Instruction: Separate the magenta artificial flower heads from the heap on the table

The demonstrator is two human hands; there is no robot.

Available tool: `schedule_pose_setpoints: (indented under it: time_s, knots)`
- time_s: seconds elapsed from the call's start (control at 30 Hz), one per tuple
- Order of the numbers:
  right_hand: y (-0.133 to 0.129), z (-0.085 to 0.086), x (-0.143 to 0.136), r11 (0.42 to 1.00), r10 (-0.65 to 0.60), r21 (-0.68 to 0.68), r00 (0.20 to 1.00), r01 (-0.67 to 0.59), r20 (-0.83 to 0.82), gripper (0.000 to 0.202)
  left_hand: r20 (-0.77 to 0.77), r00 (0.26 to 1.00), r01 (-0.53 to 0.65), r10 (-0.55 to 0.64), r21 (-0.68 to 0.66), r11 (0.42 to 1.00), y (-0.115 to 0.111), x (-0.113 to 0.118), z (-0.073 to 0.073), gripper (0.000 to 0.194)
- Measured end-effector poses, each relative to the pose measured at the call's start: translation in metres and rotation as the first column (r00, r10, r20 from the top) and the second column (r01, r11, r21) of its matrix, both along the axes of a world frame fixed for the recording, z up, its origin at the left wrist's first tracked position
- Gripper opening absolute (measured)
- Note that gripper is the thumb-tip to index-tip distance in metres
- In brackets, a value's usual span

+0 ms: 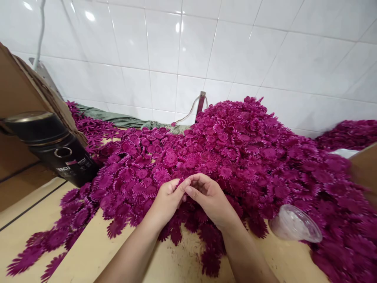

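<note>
My left hand (169,198) and my right hand (210,198) meet at their fingertips over the front of a large heap of magenta artificial flowers (224,133). The left thumb and fingers are closed in a pinch, and a small bit of a magenta artificial flower (180,181) shows between them; the remainder is hidden. My right thumb and forefinger are also pinched together, touching the left fingertips. What lies in the right pinch, if anything, is covered by the fingers. Loose many-petalled flower pieces spread under and around both hands.
A black vacuum bottle (59,147) leans beside a cardboard box (26,90) at the left. To the right, a clear plastic cup (296,224) with whitish contents sits tilted among the flowers. Behind the heap stand a metal bracket (201,104) and a white tiled wall (165,47).
</note>
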State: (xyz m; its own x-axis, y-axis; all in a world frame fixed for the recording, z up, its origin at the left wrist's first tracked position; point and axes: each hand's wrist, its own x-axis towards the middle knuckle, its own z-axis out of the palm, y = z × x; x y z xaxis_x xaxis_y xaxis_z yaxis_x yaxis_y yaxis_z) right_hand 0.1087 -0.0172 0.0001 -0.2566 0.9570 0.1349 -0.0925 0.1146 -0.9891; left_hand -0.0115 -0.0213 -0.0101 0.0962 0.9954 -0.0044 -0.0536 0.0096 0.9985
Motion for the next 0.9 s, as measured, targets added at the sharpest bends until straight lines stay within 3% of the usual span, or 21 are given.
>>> schedule_pose_setpoints:
  time_s: [0.2, 0.3, 0.4, 0.47, 0.57, 0.6, 0.63, 0.7, 0.77, 0.83, 0.9]
  knots:
    - [0.0, 0.003, 0.003, 0.997, -0.082, 0.005, 0.996, 0.082, 0.018, 0.013, 0.029, 0.998, 0.052, -0.055, 0.09, 0.995, -0.007, -0.002, 0.002, 0.04]
    - [-0.005, 0.006, -0.005, 0.964, -0.244, 0.152, 0.95, 0.217, 0.193, 0.011, 0.044, 0.999, 0.012, -0.018, 0.133, 0.991, -0.008, 0.003, 0.002, 0.035]
    - [-0.005, 0.009, -0.011, 0.827, -0.516, 0.438, 0.787, 0.354, 0.338, 0.011, 0.073, 0.995, -0.071, 0.061, 0.144, 0.987, -0.009, 0.007, 0.002, 0.032]
    - [0.001, 0.012, -0.002, 0.701, -0.672, 0.572, 0.665, 0.427, 0.327, 0.013, 0.101, 0.984, -0.158, 0.144, 0.149, 0.976, -0.01, 0.004, 0.0, 0.031]
    - [0.017, 0.013, 0.032, 0.477, -0.873, 0.606, 0.423, 0.637, 0.242, 0.012, 0.187, 0.944, -0.302, 0.273, 0.145, 0.942, -0.012, -0.011, -0.001, 0.03]
    - [0.022, 0.013, 0.044, 0.428, -0.902, 0.576, 0.364, 0.696, 0.231, 0.008, 0.198, 0.937, -0.318, 0.289, 0.136, 0.938, -0.013, -0.016, -0.001, 0.029]
    - [0.025, 0.013, 0.053, 0.417, -0.908, 0.567, 0.351, 0.711, 0.228, 0.006, 0.192, 0.94, -0.307, 0.281, 0.122, 0.944, -0.014, -0.02, -0.001, 0.028]
    - [0.027, 0.014, 0.062, 0.473, -0.875, 0.616, 0.416, 0.63, 0.247, 0.008, 0.162, 0.96, -0.243, 0.227, 0.089, 0.966, -0.014, -0.023, 0.001, 0.024]
    - [0.021, 0.015, 0.055, 0.567, -0.799, 0.661, 0.525, 0.492, 0.294, 0.016, 0.145, 0.979, -0.154, 0.143, 0.068, 0.986, -0.014, -0.02, 0.005, 0.02]
    - [0.011, 0.017, 0.038, 0.699, -0.659, 0.619, 0.657, 0.358, 0.365, 0.02, 0.129, 0.989, -0.078, 0.069, 0.067, 0.995, -0.014, -0.013, 0.008, 0.019]
    - [0.001, 0.016, 0.02, 0.851, -0.446, 0.471, 0.793, 0.231, 0.416, 0.02, 0.104, 0.994, -0.036, 0.03, 0.059, 0.998, -0.014, -0.008, 0.011, 0.018]
